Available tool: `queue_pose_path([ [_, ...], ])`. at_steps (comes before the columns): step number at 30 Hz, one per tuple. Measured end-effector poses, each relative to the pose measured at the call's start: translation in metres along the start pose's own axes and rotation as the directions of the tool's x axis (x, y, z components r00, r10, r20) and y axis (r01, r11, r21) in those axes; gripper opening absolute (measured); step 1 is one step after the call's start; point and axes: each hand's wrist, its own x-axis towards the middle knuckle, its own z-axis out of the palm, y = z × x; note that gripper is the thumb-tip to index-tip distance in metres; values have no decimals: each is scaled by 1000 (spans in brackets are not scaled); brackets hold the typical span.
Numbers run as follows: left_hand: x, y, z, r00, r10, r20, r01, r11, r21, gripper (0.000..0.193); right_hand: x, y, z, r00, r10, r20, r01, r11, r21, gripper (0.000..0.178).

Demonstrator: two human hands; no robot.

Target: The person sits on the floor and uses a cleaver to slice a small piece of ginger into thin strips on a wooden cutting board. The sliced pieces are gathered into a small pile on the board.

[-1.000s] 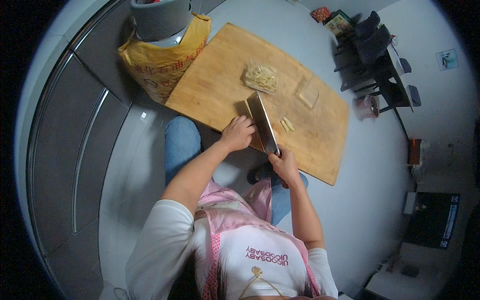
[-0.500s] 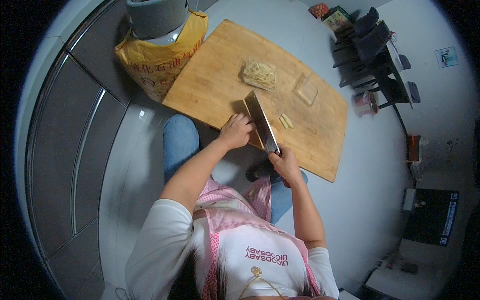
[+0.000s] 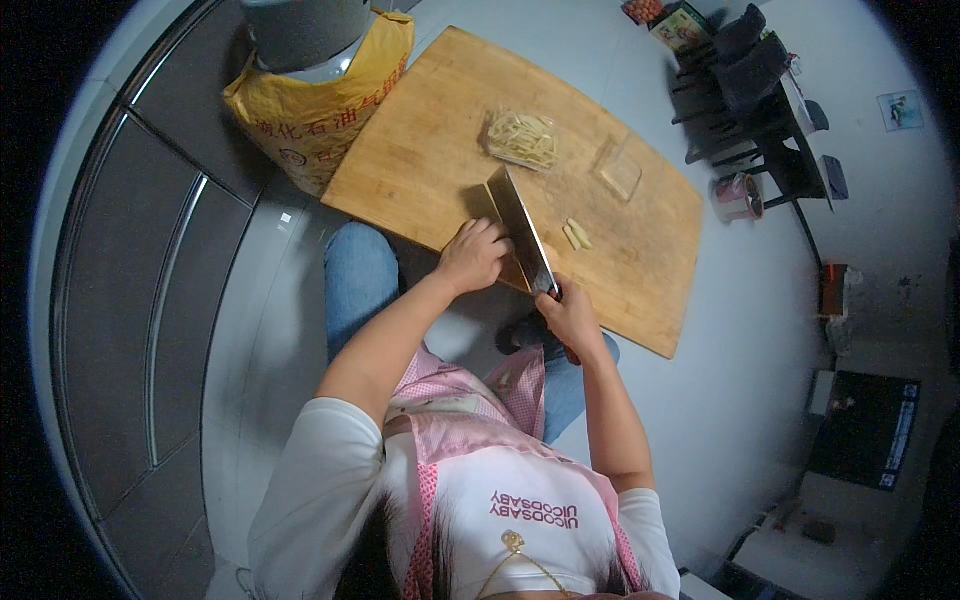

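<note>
My right hand (image 3: 570,312) is wrapped round the handle of a broad-bladed cleaver (image 3: 522,228). Its blade stands on edge over the near side of a wooden cutting board (image 3: 400,150), slanting away from me. Left of the blade, my left hand (image 3: 474,256) has its fingertips curled down against the board; whatever they press on is hidden by the fingers and the blade. A few pale, stick-shaped food pieces (image 3: 577,235) lie right of the cleaver. Beyond its tip sits a clear plastic box (image 3: 523,140) full of similar pale strips.
A shallow clear plastic tray or lid (image 3: 619,174) rests on the board's right part. At the far left, a yellow sack (image 3: 310,120) surrounds a grey cylinder (image 3: 305,32). Dark chairs (image 3: 745,75) and a table stand farther off at right, near a pinkish bin (image 3: 738,197).
The view has shifted slightly. Both hands keep their places beside each other, the cleaver still held at nearly the same slant. The loose pieces and plastic box look unchanged.
</note>
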Motion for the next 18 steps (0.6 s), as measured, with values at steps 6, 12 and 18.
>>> queue_pose_path([
  [6,3,1,-4,995,-27,97,27,1000,1,14,3,11,2,999,29,-18,-27,998,64,27],
  [12,4,-1,0,999,20,-31,-23,996,-83,8,6,23,5,999,8,-33,-5,996,86,27],
  [18,2,-2,3,1000,-7,-13,6,998,-64,16,0,15,0,1000,0,-10,1,998,63,26],
])
